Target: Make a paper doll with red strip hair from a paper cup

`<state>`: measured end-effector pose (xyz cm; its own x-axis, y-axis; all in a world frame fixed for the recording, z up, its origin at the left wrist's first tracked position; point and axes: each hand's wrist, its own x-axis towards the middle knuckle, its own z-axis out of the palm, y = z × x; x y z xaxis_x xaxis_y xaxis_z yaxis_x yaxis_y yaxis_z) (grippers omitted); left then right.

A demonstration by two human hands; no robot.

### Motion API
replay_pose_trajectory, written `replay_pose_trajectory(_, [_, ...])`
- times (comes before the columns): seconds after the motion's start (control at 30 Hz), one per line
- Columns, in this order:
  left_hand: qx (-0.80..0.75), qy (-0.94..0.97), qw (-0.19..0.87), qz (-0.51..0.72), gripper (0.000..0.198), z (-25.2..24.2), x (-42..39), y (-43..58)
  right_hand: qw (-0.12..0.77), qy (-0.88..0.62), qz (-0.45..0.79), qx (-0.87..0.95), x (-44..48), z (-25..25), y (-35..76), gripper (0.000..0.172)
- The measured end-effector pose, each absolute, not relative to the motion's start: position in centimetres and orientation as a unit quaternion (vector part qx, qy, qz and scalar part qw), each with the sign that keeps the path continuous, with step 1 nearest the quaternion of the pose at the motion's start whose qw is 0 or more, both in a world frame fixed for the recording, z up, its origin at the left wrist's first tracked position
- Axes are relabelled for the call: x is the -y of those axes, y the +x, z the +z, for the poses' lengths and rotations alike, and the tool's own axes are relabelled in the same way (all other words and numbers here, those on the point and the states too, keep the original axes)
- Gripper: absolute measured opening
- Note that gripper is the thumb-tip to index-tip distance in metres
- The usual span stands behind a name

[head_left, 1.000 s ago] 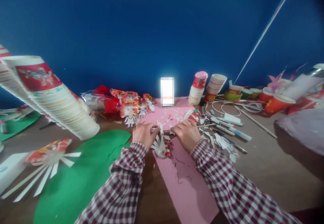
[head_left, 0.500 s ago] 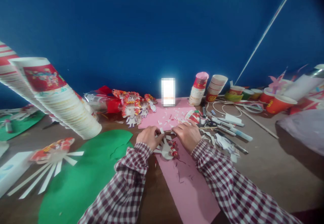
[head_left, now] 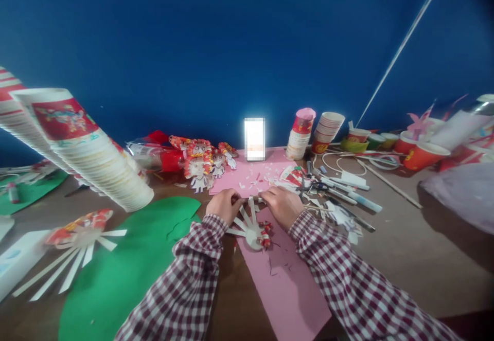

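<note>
A paper cup cut into strips point(head_left: 252, 238) lies between my hands, its pale strips spread out and a red printed part at its right. On the left, my left hand point(head_left: 224, 205) is closed, with thumb and finger pinched at the far ends of the strips. Facing it, my right hand point(head_left: 284, 205) is closed too, its fingertips at the strip ends on the other side. What exactly lies under the fingertips is partly hidden. Beneath the cup runs a pink paper sheet point(head_left: 287, 284).
At left are a green sheet point(head_left: 135, 258), another cut cup point(head_left: 83, 235) and a tall leaning cup stack point(head_left: 96, 150). Paper figures point(head_left: 199, 171) stand behind. Markers point(head_left: 358, 199), paper scraps point(head_left: 343, 217) and orange cups point(head_left: 426, 156) lie on the right.
My hands have parted slightly at the fingertips, and more of the cut cup's strips show between them. The view has shifted a little.
</note>
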<state>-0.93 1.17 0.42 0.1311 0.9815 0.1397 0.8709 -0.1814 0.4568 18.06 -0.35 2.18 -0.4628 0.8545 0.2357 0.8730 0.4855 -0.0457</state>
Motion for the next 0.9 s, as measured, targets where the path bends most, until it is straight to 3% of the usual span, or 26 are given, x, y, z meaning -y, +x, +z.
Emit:
replay_pose_trajectory(0.37, [-0.568, 0.769, 0.13, 0.262, 0.025, 1.2, -0.7, -0.6, 0.08, -0.538, -0.03, 0.839, 0.4, 2.2, 18.4, 0.023])
replay_pose_trajectory(0.53, [-0.61, 0.772, 0.044, 0.174, 0.023, 3.2, 1.5, 1.2, 0.064, -0.538, -0.03, 0.84, 0.5, 2.1, 18.2, 0.02])
replay_pose_trajectory(0.77, [-0.647, 0.756, 0.047, 0.087, 0.029, 3.7, 2.5, 2.5, 0.076, -0.531, -0.032, 0.844, 0.9, 2.2, 18.5, 0.023])
replay_pose_trajectory(0.9, [-0.67, 0.731, 0.104, 0.073, 0.023, 3.0, 1.9, 2.4, 0.081, -0.531, -0.034, 0.843, 1.1, 2.3, 18.6, 0.024])
